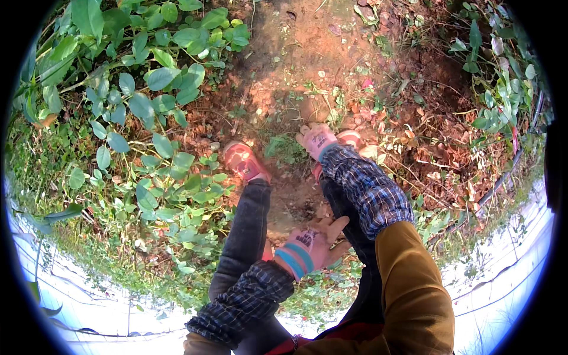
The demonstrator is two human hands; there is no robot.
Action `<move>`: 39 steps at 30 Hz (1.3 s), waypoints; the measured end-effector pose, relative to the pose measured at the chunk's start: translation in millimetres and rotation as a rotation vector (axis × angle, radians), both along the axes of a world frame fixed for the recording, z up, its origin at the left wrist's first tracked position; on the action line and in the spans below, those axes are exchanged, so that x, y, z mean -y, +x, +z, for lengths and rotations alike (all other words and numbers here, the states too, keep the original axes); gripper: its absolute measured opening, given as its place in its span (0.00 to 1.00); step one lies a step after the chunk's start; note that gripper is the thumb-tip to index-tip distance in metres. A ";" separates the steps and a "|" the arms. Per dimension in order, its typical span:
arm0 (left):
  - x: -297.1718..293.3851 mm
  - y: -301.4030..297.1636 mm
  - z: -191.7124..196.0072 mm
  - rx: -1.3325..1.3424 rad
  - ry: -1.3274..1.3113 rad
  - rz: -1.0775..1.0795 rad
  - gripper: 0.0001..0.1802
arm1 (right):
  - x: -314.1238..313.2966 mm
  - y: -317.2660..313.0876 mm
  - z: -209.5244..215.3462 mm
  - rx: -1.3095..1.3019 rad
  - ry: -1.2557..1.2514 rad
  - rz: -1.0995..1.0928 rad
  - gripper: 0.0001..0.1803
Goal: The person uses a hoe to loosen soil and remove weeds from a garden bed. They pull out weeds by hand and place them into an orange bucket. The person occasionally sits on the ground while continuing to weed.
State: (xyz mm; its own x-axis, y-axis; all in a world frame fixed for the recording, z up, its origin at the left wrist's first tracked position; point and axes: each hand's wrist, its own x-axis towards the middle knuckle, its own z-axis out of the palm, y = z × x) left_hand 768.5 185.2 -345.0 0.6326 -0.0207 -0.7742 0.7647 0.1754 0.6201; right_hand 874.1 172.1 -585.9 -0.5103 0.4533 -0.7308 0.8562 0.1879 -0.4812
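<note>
Right hand is reaching down to the bare red dirt by my pink shoe, fingers loosely apart, nothing held. Left hand hangs open and empty. Probably weeding; next needs a solid pinch.

right hand gloved, near soil | left hand open
</note>
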 end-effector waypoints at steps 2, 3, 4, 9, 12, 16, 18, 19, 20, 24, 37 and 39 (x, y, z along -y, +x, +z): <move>1.3 -1.7 1.0 -0.022 0.012 0.009 0.34 | -30.8 -1.8 -4.1 -0.021 0.158 -0.030 0.12; 1.2 -1.9 1.6 -0.043 0.017 0.007 0.33 | -52.4 2.1 -8.9 -0.031 0.312 -0.059 0.14; 0.7 -2.2 2.2 -0.039 0.021 0.028 0.33 | -67.5 2.0 -9.3 0.011 0.427 -0.137 0.17; -6.8 1.2 1.9 -0.028 -0.045 0.043 0.32 | -59.8 -7.7 -0.3 -0.030 0.138 -0.215 0.40; -9.3 2.7 1.6 -0.015 0.007 0.039 0.32 | -19.3 -25.6 -6.8 -0.030 0.245 -0.213 0.23; -5.5 2.7 4.5 -0.026 -0.043 0.078 0.32 | -25.1 -13.8 -29.9 -0.056 -0.048 -0.169 0.13; -2.9 2.4 5.4 -0.032 -0.018 0.116 0.32 | -59.7 21.7 -32.0 0.085 -0.138 -0.448 0.14; -2.2 2.4 5.3 -0.034 -0.033 0.091 0.32 | -74.9 55.7 -25.8 0.146 -0.043 -0.381 0.14; -2.2 1.9 4.5 -0.024 -0.005 0.104 0.32 | -100.0 85.0 -22.6 0.287 -0.020 -0.461 0.16; -6.2 0.0 -0.9 -0.017 0.016 0.160 0.31 | -173.3 196.4 2.6 0.488 0.197 -0.588 0.19; -25.3 6.6 5.8 -0.087 -0.001 0.246 0.30 | -127.5 208.3 -15.7 0.753 0.326 -0.544 0.30; -27.8 7.1 3.9 -0.077 -0.020 0.256 0.30 | -103.5 165.8 -18.2 0.555 0.112 -0.458 0.27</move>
